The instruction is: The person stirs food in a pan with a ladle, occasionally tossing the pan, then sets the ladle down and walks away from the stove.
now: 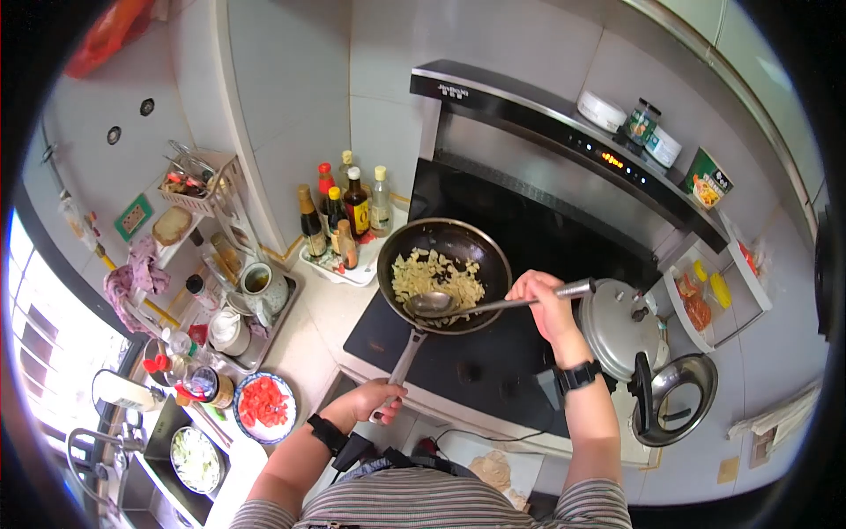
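My left hand (377, 401) is wrapped round the handle (406, 360) of a dark wok (493, 256) on the black stove. Pale chopped pieces, which look like egg or tofu, (445, 279) lie in the wok. In my right hand (542, 304) is a long-handled metal ladle (430, 305); its bowl rests among the pieces at the near-left side of the wok, and its handle end sticks out past my fingers to the right. Both hands are closed.
Sauce bottles (357, 204) stand on a tray (339, 271) behind-left of the wok. Left lie a plate of chopped tomato (264, 407) and, in the sink (163, 458), a bowl of pale cut vegetables (196, 458). A pressure cooker (617, 326) and a metal lid (701, 379) sit right.
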A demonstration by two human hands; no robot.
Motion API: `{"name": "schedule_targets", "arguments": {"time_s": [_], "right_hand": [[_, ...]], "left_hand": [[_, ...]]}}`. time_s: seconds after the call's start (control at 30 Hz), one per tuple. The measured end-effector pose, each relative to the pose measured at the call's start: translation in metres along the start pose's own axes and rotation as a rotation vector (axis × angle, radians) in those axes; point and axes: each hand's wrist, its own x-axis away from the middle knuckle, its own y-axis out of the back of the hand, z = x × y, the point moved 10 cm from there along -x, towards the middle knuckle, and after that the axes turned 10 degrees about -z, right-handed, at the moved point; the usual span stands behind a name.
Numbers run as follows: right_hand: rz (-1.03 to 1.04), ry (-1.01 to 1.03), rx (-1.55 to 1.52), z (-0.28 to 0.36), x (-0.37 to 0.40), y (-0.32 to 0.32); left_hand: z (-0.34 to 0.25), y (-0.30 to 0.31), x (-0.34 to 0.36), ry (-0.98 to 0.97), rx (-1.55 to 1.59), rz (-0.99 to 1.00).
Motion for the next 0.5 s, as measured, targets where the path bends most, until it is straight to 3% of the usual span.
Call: {"name": "schedule_targets", "arguments": {"time_s": [0.07, 0.13, 0.2, 0.23, 0.27, 0.33, 0.43, 0.5], "right_hand": [[0.106, 0.293, 0.680, 0.017, 0.015, 0.004], [0.169, -0.099, 0.720, -0.009, 0.046, 0.010], [0.295, -0.329, 0.532, -0.020, 0.081, -0.003], [0.275, -0.301, 0.421, -0.031, 0.090, 0.000], [0.219, -0.396, 0.284, -0.035, 0.099, -0.005], [0.062, -0.513, -0.370, -0.047, 0.111, -0.002], [-0.035, -0.615, -0.554, -0.062, 0.118, 0.008], [-0.050, -0.623, -0.447, -0.074, 0.126, 0.015]], "left_hand": [[-0.001, 0.003, 0.000, -0.004, 0.026, -0.032], [0.002, 0.000, -0.004, 0.001, 0.053, 0.033], [0.003, 0.002, -0.006, -0.002, 0.059, 0.030], [0.004, 0.004, -0.007, -0.005, 0.059, 0.022], [0.004, 0.003, -0.008, 0.000, 0.062, 0.025], [0.004, 0.003, -0.007, 0.019, 0.076, 0.038], [0.003, 0.001, -0.005, 0.019, 0.071, 0.046], [0.005, 0.003, -0.006, 0.024, 0.067, 0.041]]}}
